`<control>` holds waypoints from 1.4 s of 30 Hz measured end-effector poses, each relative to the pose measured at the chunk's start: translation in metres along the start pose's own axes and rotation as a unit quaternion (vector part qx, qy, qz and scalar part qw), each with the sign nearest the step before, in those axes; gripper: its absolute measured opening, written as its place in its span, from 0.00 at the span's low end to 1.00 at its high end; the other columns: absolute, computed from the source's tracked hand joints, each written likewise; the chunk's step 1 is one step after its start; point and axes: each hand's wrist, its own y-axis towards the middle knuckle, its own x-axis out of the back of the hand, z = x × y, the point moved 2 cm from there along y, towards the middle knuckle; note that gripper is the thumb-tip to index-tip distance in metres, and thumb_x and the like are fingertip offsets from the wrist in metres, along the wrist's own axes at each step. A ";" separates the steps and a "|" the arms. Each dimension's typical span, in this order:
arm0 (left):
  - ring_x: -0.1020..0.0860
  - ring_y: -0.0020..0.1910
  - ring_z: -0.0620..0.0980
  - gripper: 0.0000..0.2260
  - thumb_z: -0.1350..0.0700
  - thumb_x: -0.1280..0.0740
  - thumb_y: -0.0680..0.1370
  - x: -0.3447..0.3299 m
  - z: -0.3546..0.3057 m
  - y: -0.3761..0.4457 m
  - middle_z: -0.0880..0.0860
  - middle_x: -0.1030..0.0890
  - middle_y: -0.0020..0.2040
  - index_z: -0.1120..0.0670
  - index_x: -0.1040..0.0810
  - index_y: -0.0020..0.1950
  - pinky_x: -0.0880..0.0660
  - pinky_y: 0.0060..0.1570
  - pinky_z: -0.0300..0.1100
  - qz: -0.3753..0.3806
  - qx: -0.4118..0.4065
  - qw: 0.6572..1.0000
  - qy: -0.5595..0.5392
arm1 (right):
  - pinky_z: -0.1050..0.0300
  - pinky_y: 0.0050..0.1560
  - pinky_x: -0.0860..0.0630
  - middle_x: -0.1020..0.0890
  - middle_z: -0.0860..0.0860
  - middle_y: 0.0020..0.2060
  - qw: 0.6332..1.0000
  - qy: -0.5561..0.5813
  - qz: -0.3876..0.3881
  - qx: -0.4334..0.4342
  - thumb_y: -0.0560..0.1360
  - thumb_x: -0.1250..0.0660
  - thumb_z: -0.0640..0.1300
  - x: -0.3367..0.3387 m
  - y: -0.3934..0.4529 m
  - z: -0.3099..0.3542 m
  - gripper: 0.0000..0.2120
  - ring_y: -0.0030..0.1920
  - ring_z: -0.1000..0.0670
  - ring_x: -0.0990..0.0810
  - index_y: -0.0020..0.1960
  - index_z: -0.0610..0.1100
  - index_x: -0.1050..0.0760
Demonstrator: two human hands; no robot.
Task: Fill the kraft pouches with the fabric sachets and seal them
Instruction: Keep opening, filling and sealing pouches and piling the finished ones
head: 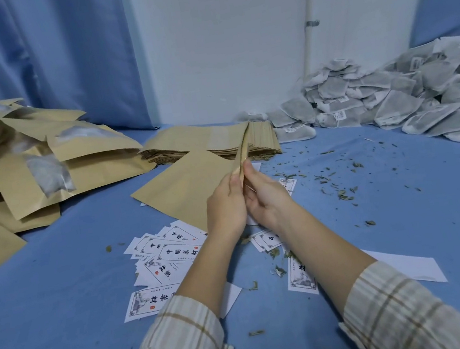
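Observation:
Both hands hold one flat kraft pouch (243, 146) edge-on above the blue surface, its far end tilted up and away. My left hand (227, 204) grips its near end from the left, and my right hand (267, 195) pinches it from the right. A second flat pouch (178, 190) lies under the hands. Behind it sits a stack of empty kraft pouches (206, 143). Grey fabric sachets (374, 95) are heaped at the back right. Several filled pouches with clear windows (43, 159) are piled at the left.
Printed white label cards (166, 257) lie scattered near my forearms, and a white paper strip (407, 267) is at the right. Dried herb bits (339, 185) litter the blue cloth (61, 286). Blue curtains and a white wall stand behind.

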 end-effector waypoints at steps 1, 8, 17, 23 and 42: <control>0.25 0.45 0.46 0.12 0.51 0.46 0.83 0.000 0.001 0.000 0.43 0.22 0.40 0.46 0.23 0.48 0.32 0.45 0.40 0.006 0.004 1.000 -0.004 | 0.63 0.35 0.21 0.16 0.47 0.34 1.000 0.000 -0.004 0.006 0.78 0.37 0.41 0.000 -0.001 0.000 0.08 0.35 0.53 0.16 0.46 0.38 0.23; 0.20 0.48 0.48 0.16 0.43 0.41 0.79 0.002 -0.005 0.001 0.48 0.17 0.46 0.50 0.19 0.51 0.27 0.44 0.39 0.005 0.001 0.998 0.055 | 0.58 0.38 0.27 0.22 0.55 0.30 0.870 -0.439 -0.106 0.199 0.76 0.38 0.44 0.004 -0.001 0.014 0.11 0.34 0.55 0.23 0.35 0.47 0.25; 0.21 0.46 0.60 0.11 0.59 0.46 0.82 0.007 -0.019 -0.003 0.60 0.19 0.47 0.62 0.27 0.56 0.37 0.36 0.43 -0.074 -0.127 0.903 0.404 | 0.70 0.32 0.33 0.24 0.60 0.32 0.826 -0.524 -0.056 0.199 0.79 0.42 0.49 -0.007 -0.003 0.006 0.10 0.35 0.61 0.26 0.45 0.46 0.26; 0.23 0.43 0.63 0.12 0.58 0.44 0.81 0.008 -0.016 -0.004 0.64 0.20 0.44 0.63 0.24 0.51 0.38 0.36 0.45 -0.120 -0.093 0.940 0.304 | 0.65 0.21 0.39 0.39 0.52 0.18 0.720 -0.650 -0.108 0.217 0.74 0.43 0.37 -0.015 -0.006 0.015 0.23 0.22 0.52 0.41 0.22 0.45 0.42; 0.33 0.13 0.52 0.13 0.72 0.25 0.51 0.014 -0.038 -0.014 0.54 0.31 0.16 0.60 0.26 0.26 0.41 0.19 0.31 -0.167 -0.234 0.885 0.366 | 0.58 0.59 0.50 0.26 0.54 0.54 0.442 -0.813 -0.024 0.379 0.76 0.40 0.42 -0.006 -0.002 0.010 0.08 0.63 0.49 0.35 0.54 0.46 0.26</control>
